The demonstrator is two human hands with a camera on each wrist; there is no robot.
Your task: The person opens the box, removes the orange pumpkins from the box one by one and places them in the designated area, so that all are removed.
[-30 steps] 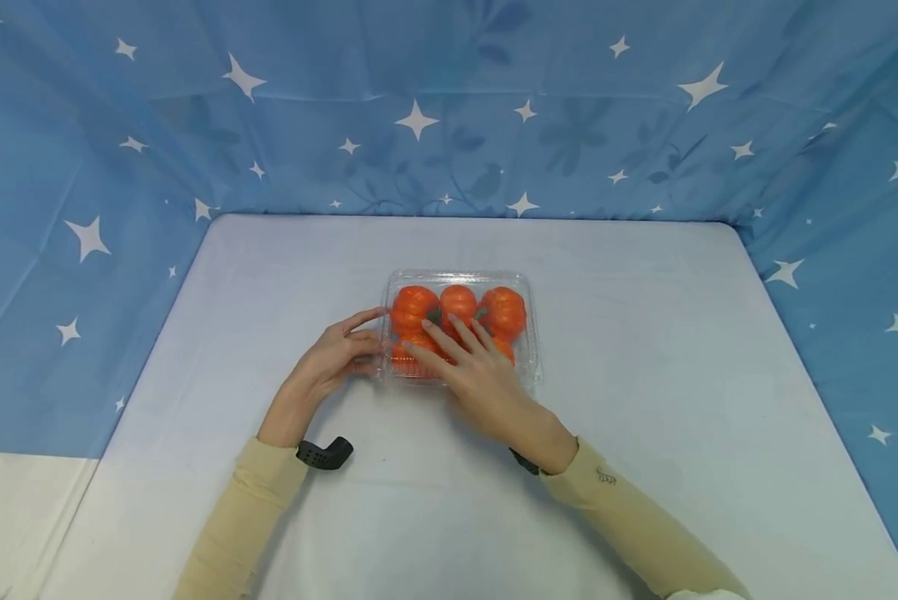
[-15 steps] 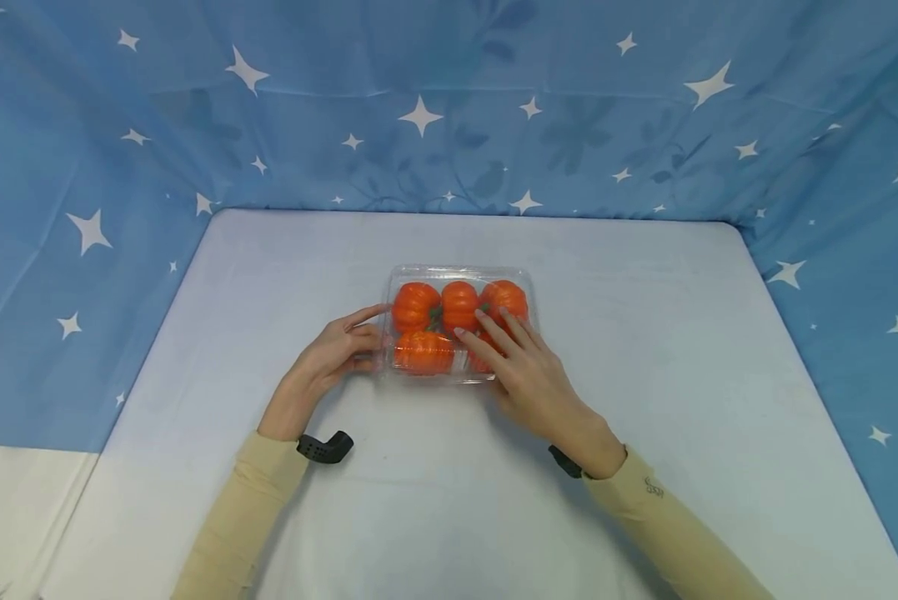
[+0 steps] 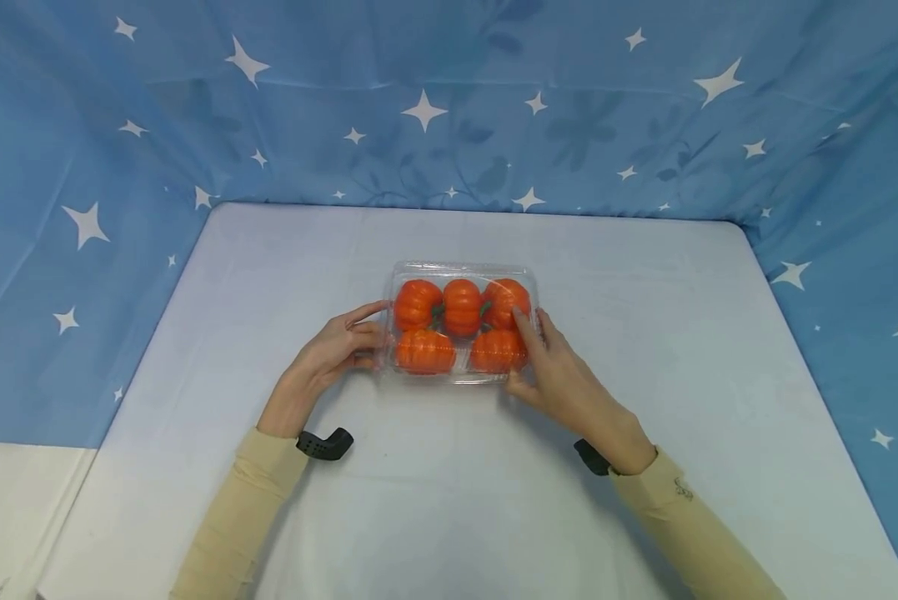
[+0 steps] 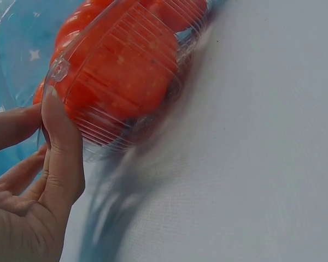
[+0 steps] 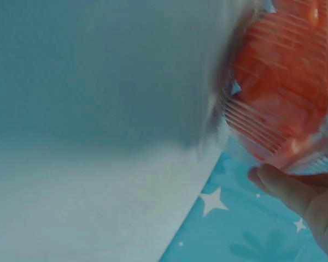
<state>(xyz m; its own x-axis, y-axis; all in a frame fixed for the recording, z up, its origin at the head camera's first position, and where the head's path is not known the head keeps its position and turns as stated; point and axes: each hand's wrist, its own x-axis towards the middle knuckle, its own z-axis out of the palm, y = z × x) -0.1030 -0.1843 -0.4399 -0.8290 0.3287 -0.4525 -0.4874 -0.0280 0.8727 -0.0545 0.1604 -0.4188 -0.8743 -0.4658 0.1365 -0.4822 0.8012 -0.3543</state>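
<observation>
A clear plastic clamshell box sits mid-table in the head view, with several ribbed orange pumpkins inside, some showing green stems. My left hand is at its left side. The left wrist view shows the left thumb and fingers pinching the rim there. At the front right corner, my right hand holds the box, thumb near the front edge and fingers along the right side. In the right wrist view, the thumb meets the ribbed plastic; part of the hand is out of that frame.
A white cloth covers the table. Blue curtain with white stars hangs behind it and on both sides. Black bands sit on both wrists, next to the sleeve cuffs.
My right hand has moved right, from over the pumpkins to the box's right side, uncovering the front pumpkins. The left hand has stayed at the left edge.
</observation>
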